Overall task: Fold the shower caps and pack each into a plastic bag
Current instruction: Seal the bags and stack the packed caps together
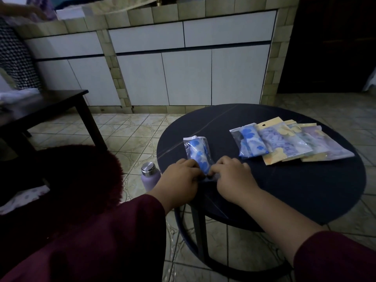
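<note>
A folded white shower cap with blue flowers sits inside a clear plastic bag (197,152) lying on the round dark table (305,190). My left hand (179,182) and my right hand (234,178) both pinch the near, open end of that bag, one at each side. The bag's near edge is hidden under my fingers. To the right lies a row of several packed bags (289,142), overlapping; the leftmost holds a blue-flowered cap (251,144), the others pale purple and yellow ones.
A lilac bottle with a steel lid (150,176) stands on the tiled floor left of the table. A dark low table (50,104) stands at the left. White cabinet doors (187,78) run along the back wall. A dark red cushion (81,176) lies near my left arm.
</note>
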